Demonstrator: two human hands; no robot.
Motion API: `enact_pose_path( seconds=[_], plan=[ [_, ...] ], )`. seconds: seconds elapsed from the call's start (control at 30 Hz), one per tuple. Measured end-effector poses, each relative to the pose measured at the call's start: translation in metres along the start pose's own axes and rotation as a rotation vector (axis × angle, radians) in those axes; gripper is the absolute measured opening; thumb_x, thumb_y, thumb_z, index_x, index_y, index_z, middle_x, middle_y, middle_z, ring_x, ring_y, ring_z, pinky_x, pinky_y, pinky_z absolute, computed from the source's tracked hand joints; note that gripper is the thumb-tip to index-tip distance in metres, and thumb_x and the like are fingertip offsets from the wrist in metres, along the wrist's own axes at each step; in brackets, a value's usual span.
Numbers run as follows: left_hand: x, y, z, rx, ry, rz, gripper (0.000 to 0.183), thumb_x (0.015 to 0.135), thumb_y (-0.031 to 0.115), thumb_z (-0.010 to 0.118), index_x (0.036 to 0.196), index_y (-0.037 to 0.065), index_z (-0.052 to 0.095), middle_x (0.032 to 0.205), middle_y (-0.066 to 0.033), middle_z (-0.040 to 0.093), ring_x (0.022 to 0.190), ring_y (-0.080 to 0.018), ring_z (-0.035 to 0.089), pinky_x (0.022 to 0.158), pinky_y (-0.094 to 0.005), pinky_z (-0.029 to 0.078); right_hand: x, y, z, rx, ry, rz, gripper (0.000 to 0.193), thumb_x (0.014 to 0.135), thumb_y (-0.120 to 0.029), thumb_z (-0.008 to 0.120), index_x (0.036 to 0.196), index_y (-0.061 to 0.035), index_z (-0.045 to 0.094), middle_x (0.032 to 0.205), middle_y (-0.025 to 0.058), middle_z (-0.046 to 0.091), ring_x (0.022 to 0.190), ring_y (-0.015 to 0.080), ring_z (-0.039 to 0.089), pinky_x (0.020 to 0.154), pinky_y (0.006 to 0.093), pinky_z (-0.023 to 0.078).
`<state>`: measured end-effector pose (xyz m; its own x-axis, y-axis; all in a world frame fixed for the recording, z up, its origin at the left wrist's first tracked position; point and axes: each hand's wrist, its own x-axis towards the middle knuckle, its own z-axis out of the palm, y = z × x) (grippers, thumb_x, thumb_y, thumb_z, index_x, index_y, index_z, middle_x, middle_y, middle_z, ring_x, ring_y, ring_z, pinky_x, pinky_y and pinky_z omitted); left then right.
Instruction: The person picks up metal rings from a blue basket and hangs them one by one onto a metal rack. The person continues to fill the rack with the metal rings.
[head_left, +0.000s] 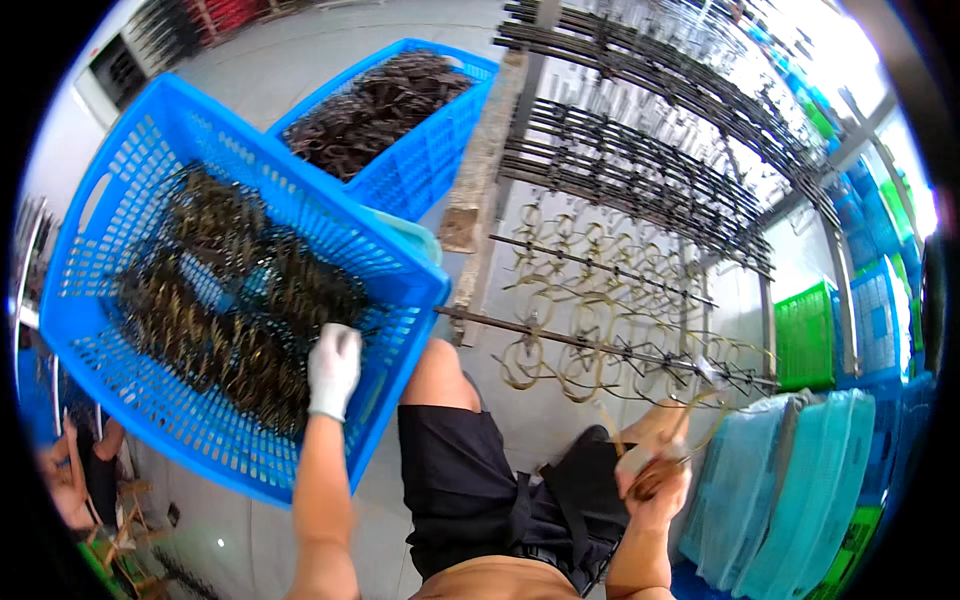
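Rack looming, gloved left fingers among dark pieces, grip unclear; right fingers clutching brownish pieces!

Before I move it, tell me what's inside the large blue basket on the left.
The large blue basket holds a pile of thin, dark and yellowish pieces, with the gloved left hand at its right side. The pile covers most of the basket's bottom.

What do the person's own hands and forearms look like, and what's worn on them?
The left hand wears a white glove ending at the wrist. The right hand is too blurred to tell whether its fingers are covered. The left forearm and right forearm have no sleeves.
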<state>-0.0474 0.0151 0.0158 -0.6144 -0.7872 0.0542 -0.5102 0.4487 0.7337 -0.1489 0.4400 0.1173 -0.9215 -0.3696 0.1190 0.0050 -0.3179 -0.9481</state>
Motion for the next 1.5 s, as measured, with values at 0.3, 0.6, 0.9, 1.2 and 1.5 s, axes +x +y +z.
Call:
enact_pose_path(
  seconds=[0.3, 0.6, 0.9, 1.2, 1.5],
  plan=[
    [0.043, -0.098, 0.045, 0.878, -0.336, -0.066, 0.029, 0.080, 0.006, 0.051, 0.109, 0.005, 0.053, 0.094, -0.0199, 0.065, 0.091, -0.0353, 0.063, 0.081, -0.0445, 0.047, 0.067, 0.056, -0.030, -0.056, 0.228, 0.327, 0.045, 0.100, -0.032, 0.035, 0.138, -0.0094, 0.026, 0.084, 0.0133, 0.059, 0.069, 0.0192, 0.058, 0.067, 0.0303, 0.047],
    [0.016, -0.026, -0.009, -0.282, -0.497, -0.114, 0.054, 0.069, -0.002, 0.040, 0.122, -0.008, 0.048, 0.091, -0.0129, 0.060, 0.078, -0.0181, 0.056, 0.075, -0.0272, 0.045, 0.095, 0.065, -0.011, 0.082, 0.456, 0.296, 0.017, 0.092, -0.023, 0.049, 0.097, -0.0066, 0.049, 0.061, 0.0009, 0.044, 0.042, 0.0074, 0.034, 0.036, 0.0231, 0.025],
    [-0.030, -0.048, 0.026, -0.624, -0.161, -0.191, 0.033, 0.084, 0.016, 0.051, 0.110, -0.004, 0.057, 0.103, -0.0105, 0.061, 0.093, -0.0185, 0.058, 0.086, -0.0312, 0.045, 0.101, 0.076, 0.000, 0.006, 0.572, 0.234, 0.025, 0.091, -0.027, 0.053, 0.097, -0.0026, 0.056, 0.058, 0.0016, 0.048, 0.044, 0.0090, 0.044, 0.035, 0.0234, 0.035],
    [0.006, 0.014, -0.008, -0.815, -0.662, -0.473, 0.019, 0.086, 0.018, 0.059, 0.101, 0.007, 0.055, 0.081, -0.0034, 0.059, 0.062, -0.0106, 0.052, 0.054, -0.0247, 0.043, 0.071, 0.040, 0.037, -0.911, 0.536, -0.332, 0.035, 0.084, -0.011, 0.061, 0.113, 0.0039, 0.049, 0.119, 0.0119, 0.037, 0.098, 0.0221, 0.044, 0.085, 0.0351, 0.038],
    [-0.061, 0.122, -0.005, -1.503, -0.447, -0.193, 0.014, 0.084, 0.008, 0.063, 0.088, 0.013, 0.050, 0.092, -0.0030, 0.055, 0.086, -0.0195, 0.055, 0.072, -0.0349, 0.049, 0.034, 0.074, 0.153, -0.524, -0.343, -0.221, 0.043, 0.086, -0.023, 0.063, 0.116, 0.0033, 0.047, 0.111, 0.0184, 0.045, 0.098, 0.0306, 0.049, 0.082, 0.0379, 0.043]
  ],
)
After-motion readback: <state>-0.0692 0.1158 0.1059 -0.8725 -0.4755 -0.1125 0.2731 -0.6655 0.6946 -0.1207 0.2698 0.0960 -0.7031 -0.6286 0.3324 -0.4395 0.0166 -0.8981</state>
